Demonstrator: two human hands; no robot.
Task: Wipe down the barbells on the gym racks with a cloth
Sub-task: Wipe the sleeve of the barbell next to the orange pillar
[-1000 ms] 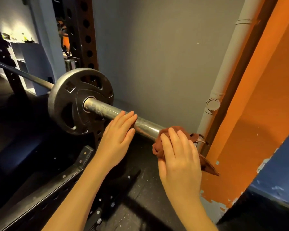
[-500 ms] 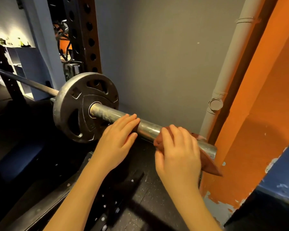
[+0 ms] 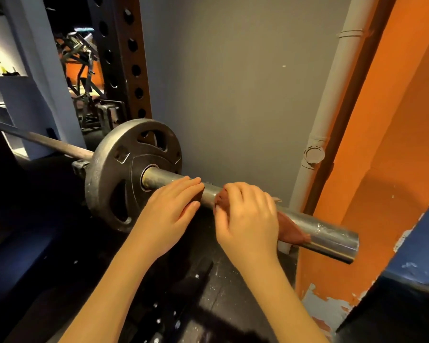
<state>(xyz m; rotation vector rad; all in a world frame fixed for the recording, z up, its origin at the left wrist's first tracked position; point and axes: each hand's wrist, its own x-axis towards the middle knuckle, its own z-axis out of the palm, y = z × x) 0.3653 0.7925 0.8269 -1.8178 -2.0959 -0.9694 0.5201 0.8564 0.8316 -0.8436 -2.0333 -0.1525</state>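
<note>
While the bar slants from the left edge of the frame down to the lower right, it carries a single plate at centre left, just in front of the holed rack post. The bare thick end of the bar juts out past both hands toward the orange wall and the pale pipe.

At the centre of the frame the left hand lies flat on top of the bar, fingers straight and together, just right of the plate and holding nothing. Just beside it, the right hand curls over the bar and grips the brown cloth against the metal. A corner of the cloth trails out to the right from under the palm. Both forearms rise from the bottom edge over the dark floor.
</note>
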